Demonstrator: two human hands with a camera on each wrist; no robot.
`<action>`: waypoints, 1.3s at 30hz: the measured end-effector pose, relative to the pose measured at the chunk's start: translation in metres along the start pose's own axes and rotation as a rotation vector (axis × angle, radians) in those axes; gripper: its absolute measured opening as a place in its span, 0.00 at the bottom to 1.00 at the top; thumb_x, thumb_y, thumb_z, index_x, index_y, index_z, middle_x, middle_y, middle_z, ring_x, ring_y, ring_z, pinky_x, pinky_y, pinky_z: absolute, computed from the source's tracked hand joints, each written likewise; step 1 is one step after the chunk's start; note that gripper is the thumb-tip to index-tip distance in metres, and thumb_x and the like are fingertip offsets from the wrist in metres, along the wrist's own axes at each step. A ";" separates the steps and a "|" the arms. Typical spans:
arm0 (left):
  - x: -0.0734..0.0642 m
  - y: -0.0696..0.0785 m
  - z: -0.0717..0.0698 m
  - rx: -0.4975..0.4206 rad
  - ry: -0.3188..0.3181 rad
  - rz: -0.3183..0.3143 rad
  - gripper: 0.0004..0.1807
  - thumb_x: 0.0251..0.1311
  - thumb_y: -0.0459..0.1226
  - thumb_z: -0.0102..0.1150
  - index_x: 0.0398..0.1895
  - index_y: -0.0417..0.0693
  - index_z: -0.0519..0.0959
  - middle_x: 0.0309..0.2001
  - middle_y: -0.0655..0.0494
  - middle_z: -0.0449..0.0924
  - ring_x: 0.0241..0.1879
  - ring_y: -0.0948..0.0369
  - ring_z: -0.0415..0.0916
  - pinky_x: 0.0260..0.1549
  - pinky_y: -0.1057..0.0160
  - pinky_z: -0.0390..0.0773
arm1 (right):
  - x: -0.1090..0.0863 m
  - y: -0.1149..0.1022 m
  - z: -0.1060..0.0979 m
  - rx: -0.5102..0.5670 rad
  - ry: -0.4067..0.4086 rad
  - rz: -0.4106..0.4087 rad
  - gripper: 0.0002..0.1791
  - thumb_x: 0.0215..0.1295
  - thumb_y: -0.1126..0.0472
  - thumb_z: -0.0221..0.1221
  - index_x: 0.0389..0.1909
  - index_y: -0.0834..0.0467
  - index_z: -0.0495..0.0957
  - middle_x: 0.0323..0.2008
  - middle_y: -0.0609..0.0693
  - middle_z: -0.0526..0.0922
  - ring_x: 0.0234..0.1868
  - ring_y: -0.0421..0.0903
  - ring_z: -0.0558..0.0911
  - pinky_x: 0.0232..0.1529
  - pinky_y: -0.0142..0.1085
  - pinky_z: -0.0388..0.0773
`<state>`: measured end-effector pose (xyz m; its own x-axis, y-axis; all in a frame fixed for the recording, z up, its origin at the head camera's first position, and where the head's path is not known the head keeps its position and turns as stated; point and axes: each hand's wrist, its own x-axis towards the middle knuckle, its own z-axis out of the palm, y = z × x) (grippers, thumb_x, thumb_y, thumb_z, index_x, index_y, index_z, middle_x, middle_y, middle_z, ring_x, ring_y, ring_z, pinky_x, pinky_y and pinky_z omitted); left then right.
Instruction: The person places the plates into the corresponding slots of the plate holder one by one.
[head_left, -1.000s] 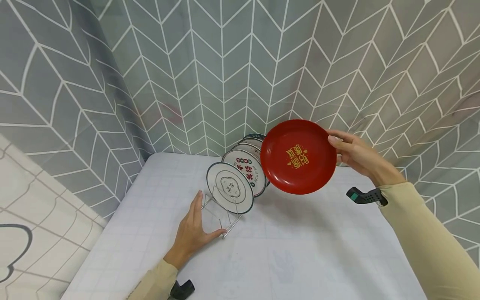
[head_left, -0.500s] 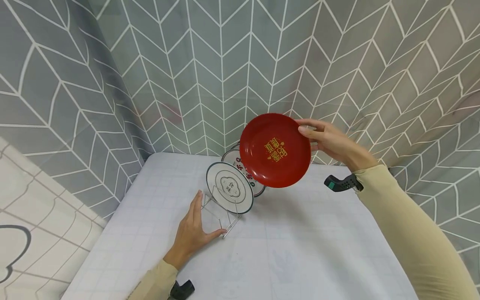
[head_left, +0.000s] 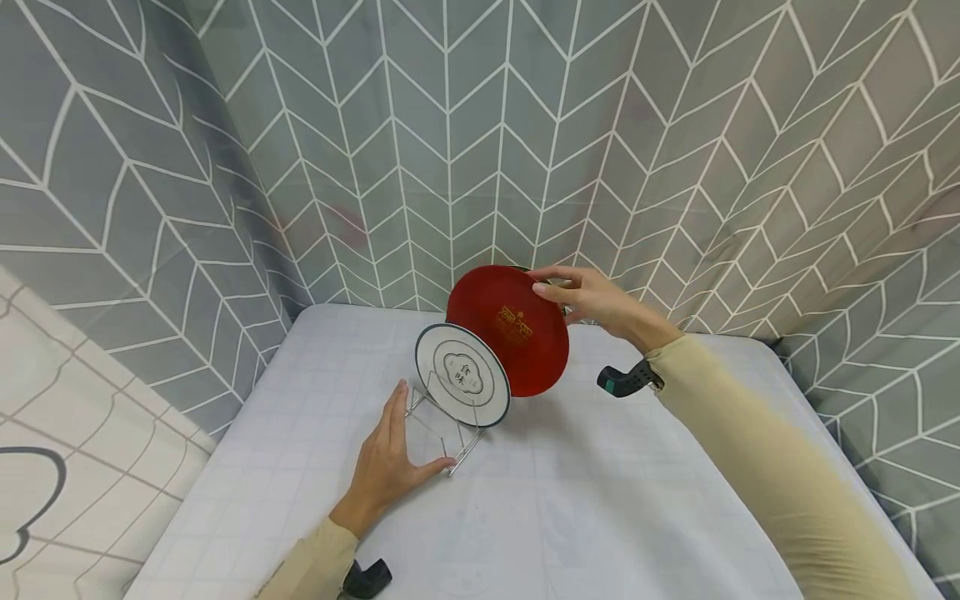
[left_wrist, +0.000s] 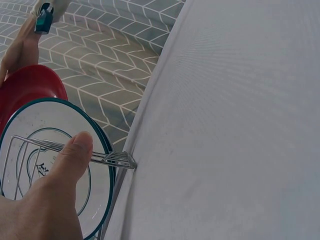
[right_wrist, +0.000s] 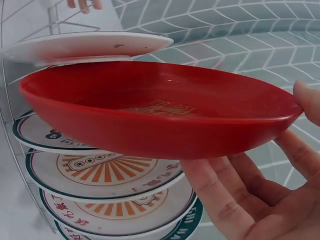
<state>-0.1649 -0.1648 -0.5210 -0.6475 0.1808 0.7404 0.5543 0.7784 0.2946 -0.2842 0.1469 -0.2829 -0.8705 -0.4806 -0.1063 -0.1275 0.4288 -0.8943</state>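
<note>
My right hand (head_left: 600, 304) pinches the right edge of a red plate (head_left: 513, 346) with gold characters, thumb on its face and fingers behind. The plate is tilted, just behind a white plate (head_left: 461, 375) with a dark rim, which leans in a wire dish rack (head_left: 467, 450). In the right wrist view, several patterned white plates (right_wrist: 107, 172) stand in the rack on the red plate's other side. Whether the red plate touches the rack wires cannot be seen. My left hand (head_left: 386, 458) holds the rack's near end between thumb and fingers; its thumb (left_wrist: 75, 152) lies on the wires.
A white cloth covers the table (head_left: 570, 500). Grey patterned curtain (head_left: 510, 150) hangs behind and along the sides. A black band (head_left: 626, 379) is on the right wrist, and another band (head_left: 367, 577) is on the left.
The red plate moved left and, lately, down into the row behind the front white plate, now hiding most plates behind it in the head view. My left hand stayed on the rack.
</note>
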 end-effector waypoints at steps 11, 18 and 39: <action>0.002 0.002 -0.002 0.004 -0.005 -0.002 0.73 0.29 0.66 0.75 0.73 0.29 0.55 0.73 0.39 0.60 0.64 0.45 0.70 0.46 0.53 0.83 | 0.007 -0.003 0.037 -0.050 -0.012 -0.108 0.24 0.70 0.53 0.57 0.66 0.49 0.72 0.55 0.56 0.81 0.50 0.52 0.83 0.44 0.47 0.86; -0.001 0.001 -0.001 0.002 -0.012 -0.012 0.72 0.33 0.68 0.72 0.73 0.30 0.54 0.73 0.40 0.59 0.64 0.45 0.70 0.47 0.53 0.83 | 0.009 0.006 0.057 -0.141 0.014 -0.158 0.24 0.69 0.53 0.59 0.65 0.49 0.73 0.53 0.55 0.82 0.49 0.52 0.83 0.41 0.43 0.86; 0.000 0.002 0.001 0.009 -0.013 -0.014 0.71 0.34 0.70 0.70 0.73 0.30 0.55 0.70 0.36 0.62 0.63 0.44 0.72 0.46 0.53 0.83 | 0.010 0.031 0.078 -0.180 0.061 -0.119 0.25 0.69 0.53 0.59 0.66 0.50 0.72 0.54 0.57 0.82 0.54 0.52 0.82 0.53 0.48 0.82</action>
<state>-0.1639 -0.1628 -0.5212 -0.6619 0.1777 0.7282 0.5404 0.7864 0.2993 -0.2597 0.0954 -0.3456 -0.8706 -0.4913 0.0266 -0.3090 0.5038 -0.8067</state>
